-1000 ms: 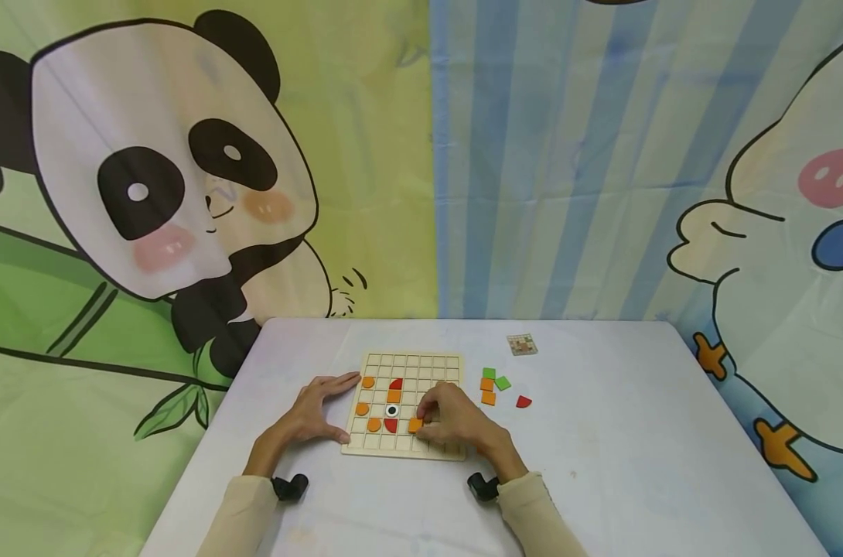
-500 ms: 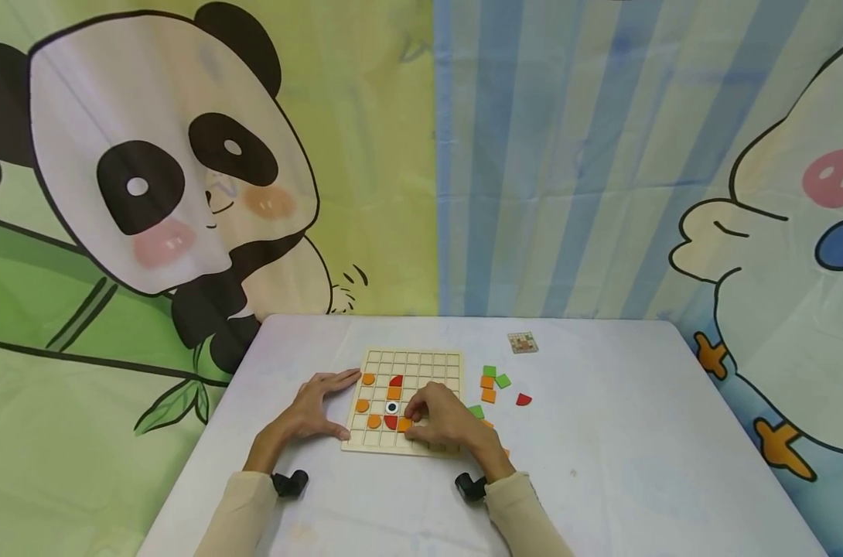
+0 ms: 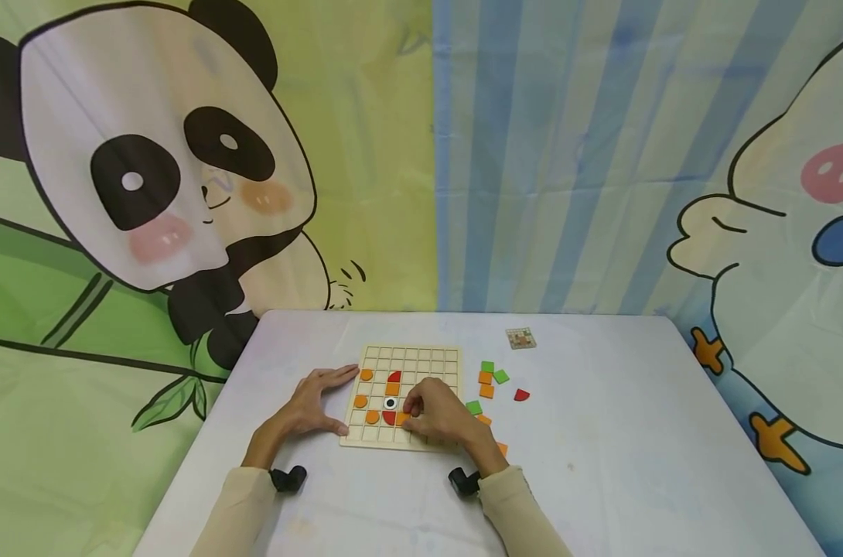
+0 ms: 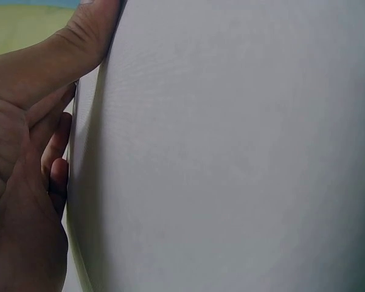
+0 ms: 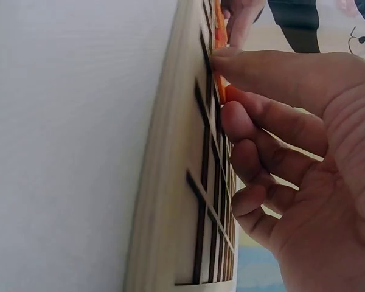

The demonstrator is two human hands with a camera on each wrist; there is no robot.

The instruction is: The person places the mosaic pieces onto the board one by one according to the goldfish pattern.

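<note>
A wooden grid board [image 3: 421, 357] lies on the white table. My right hand [image 3: 438, 414] pinches an orange square tile [image 3: 402, 418] between thumb and fingers, low on the board beside a red quarter-circle tile [image 3: 389, 418]. In the right wrist view the thumb presses on the orange tile [image 5: 221, 90] at the grid. Above it are a white round tile with a black dot [image 3: 390, 403], an orange square [image 3: 392, 389] and another red quarter-circle [image 3: 394, 377]. Orange discs [image 3: 360, 401] sit at the left. My left hand [image 3: 308, 404] rests against the board's left edge, thumb and fingers spread.
Right of the board lie loose green tiles [image 3: 501, 376], orange tiles [image 3: 486, 391] and a red quarter-circle [image 3: 522, 394]. A small patterned card [image 3: 521, 338] lies farther back. Near the right wrist are a green tile [image 3: 473, 407] and an orange one [image 3: 503, 449].
My right hand has moved left with the orange tile, up to the lower red quarter-circle. Loose tiles by the right wrist have come into view. The left hand keeps its place.
</note>
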